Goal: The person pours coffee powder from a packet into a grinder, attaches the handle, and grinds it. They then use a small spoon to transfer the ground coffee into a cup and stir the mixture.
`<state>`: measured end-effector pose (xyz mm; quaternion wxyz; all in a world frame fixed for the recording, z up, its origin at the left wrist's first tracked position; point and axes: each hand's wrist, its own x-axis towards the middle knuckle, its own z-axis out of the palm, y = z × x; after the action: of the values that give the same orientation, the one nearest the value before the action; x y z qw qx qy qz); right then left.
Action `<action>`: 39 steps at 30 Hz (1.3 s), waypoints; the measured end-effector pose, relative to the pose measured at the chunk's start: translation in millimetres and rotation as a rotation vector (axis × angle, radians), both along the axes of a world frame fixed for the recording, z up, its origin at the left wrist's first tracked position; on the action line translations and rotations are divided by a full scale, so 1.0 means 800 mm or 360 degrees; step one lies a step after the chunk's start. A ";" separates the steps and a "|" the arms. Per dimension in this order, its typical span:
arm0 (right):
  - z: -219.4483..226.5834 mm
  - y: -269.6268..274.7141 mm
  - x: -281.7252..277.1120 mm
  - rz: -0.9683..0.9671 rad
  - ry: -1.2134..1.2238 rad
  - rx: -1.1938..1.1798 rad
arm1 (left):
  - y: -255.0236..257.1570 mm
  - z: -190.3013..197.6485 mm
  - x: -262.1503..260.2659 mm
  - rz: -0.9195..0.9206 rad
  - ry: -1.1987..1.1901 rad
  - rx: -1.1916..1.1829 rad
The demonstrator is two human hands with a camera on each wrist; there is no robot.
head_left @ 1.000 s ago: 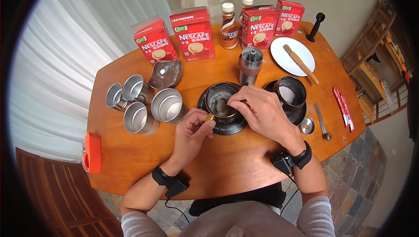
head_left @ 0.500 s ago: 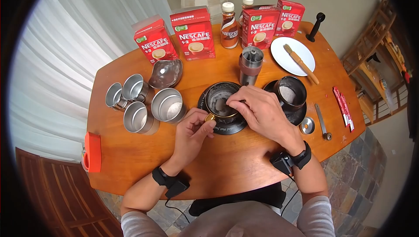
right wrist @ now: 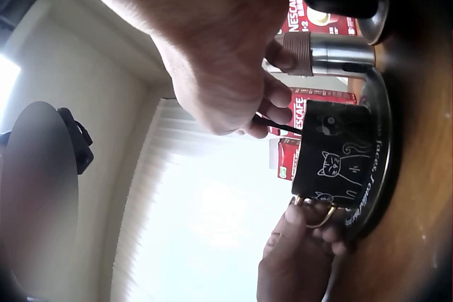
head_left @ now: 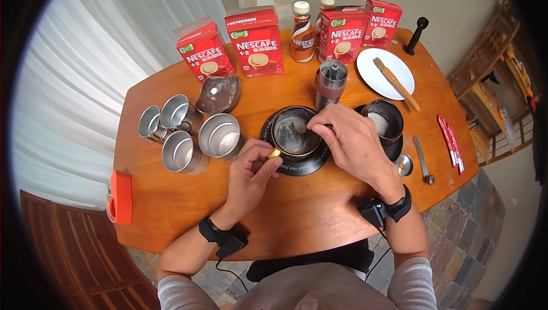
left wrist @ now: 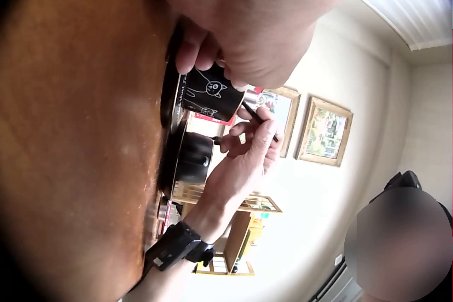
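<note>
A black cup [right wrist: 329, 153] with white cat drawings stands on a black saucer [head_left: 302, 167] with white lettering. My left hand [head_left: 252, 170] pinches the cup's gold handle [head_left: 274, 153] between thumb and fingers. Over the cup's right rim, my right hand [head_left: 351, 144] holds a thin black spoon handle [right wrist: 282, 127] that slants down into the cup. Pale powdery residue coats the cup's inside, and the spoon's lower end is hard to make out there. Just right of that hand, a second black cup [head_left: 390, 133] holds white powder.
Several steel cups [head_left: 221, 137] stand at left, near a brown bowl [head_left: 218, 94]. Behind are a coffee grinder [head_left: 331, 84], red Nescafe boxes [head_left: 255, 41], bottles [head_left: 303, 33] and a white plate [head_left: 371, 79] with a brush [head_left: 397, 84]. Red sachets [head_left: 451, 144] and a crank [head_left: 423, 161] lie right.
My right hand has shifted a little right and up, uncovering more of the cup's inside. The left hand keeps its hold on the cup handle.
</note>
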<state>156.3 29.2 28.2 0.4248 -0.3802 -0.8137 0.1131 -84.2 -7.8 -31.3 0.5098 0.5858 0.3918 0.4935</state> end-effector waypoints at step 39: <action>0.012 -0.009 0.014 0.0312 -0.0122 -0.0266 | -0.002 -0.003 -0.004 0.0016 0.0340 0.0220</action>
<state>167.7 22.0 37.7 0.3472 -0.3371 -0.8503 0.2069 -87.6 -9.4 -33.5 0.4211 0.6668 0.4118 0.4565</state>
